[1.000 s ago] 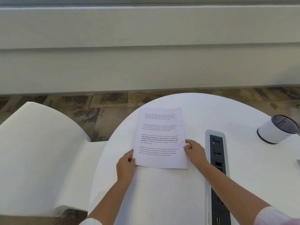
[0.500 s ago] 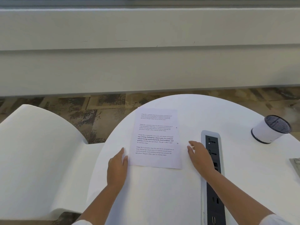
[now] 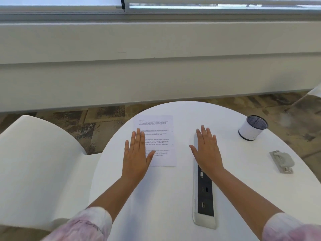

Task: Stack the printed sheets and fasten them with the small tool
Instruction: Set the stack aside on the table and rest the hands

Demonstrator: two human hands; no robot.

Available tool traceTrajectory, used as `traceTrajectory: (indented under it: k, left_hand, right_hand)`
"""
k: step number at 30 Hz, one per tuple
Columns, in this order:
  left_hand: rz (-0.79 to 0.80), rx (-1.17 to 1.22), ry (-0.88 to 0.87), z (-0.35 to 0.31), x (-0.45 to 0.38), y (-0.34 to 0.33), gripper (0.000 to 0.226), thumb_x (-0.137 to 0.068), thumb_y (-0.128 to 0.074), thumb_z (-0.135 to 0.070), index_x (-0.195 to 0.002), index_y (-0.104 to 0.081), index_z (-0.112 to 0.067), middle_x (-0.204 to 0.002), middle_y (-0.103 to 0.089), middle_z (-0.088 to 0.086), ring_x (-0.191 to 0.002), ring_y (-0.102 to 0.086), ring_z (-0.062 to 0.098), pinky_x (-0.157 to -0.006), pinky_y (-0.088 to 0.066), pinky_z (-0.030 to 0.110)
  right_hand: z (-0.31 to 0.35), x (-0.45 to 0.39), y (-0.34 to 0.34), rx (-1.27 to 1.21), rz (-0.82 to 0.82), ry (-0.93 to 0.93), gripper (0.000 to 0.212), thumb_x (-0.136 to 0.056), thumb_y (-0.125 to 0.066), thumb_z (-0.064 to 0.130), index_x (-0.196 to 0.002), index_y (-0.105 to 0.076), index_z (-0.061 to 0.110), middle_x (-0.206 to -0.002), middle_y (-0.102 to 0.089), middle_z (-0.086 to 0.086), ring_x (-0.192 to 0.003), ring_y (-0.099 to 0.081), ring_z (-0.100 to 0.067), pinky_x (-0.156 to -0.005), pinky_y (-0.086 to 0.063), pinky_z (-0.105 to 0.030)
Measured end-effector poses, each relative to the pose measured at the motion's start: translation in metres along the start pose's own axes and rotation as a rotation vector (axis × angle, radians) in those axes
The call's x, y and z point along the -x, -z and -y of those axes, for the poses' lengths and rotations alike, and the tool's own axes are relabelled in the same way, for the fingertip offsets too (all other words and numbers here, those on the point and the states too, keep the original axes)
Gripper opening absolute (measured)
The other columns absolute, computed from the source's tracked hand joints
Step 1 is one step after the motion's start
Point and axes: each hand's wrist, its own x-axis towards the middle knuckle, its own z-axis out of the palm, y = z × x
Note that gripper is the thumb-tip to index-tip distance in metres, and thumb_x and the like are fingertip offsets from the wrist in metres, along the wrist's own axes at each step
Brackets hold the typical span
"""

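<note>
Both hands are up and flat over the bench — palms down, fingers spread and straight, nothing gripped in either one. The printed sheets lie as one neat pile on the bench, just left of the power strip set into its top, and how many pages are in that pile cannot be told from here. The left hand covers the pile's near-left corner; whether it presses the paper or floats just above is hard to say. The right hand hangs over the far end of the power strip, clear of the paper. The small tool, a grey stapler by the look of it, rests well to the right of the power strip, nearer than the white cup. The stacking looks about done, so the fastening is next — and the good way to do it is to pin the pile with the left hand so the edges stay square, reach right across the strip for the stapler, and bite a corner with every sheet fully inside the mouth. Forearms run straight forward from rolled-back sleeves, wrists level.
</note>
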Motion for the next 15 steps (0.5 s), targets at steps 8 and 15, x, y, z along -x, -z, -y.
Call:
traceTrajectory:
  k: [8,15]
  left_hand:
    - [-0.049,-0.006,-0.069,-0.051,0.000,0.045,0.074,-0.090,-0.015,-0.054,-0.146,0.008,-0.012,-0.157,0.008,0.006,-0.145,0.010,0.021,-0.118,0.002,0.041]
    - [-0.057,0.019,-0.091,-0.099,0.013,0.060,0.073,-0.093,-0.023,-0.051,-0.147,0.008,-0.014,-0.158,0.009,0.006,-0.145,0.011,0.022,-0.115,0.010,0.037]
  right_hand:
    - [-0.019,0.033,0.047,-0.089,-0.068,0.010,0.065,-0.098,-0.026,0.045,-0.149,0.002,0.017,-0.159,0.010,-0.002,-0.146,0.011,-0.019,-0.118,0.006,-0.036]
    - [-0.052,0.063,0.072,-0.076,-0.126,0.021,0.066,-0.097,-0.024,0.047,-0.148,0.005,0.017,-0.158,0.010,-0.002,-0.146,0.012,-0.020,-0.118,0.006,-0.036]
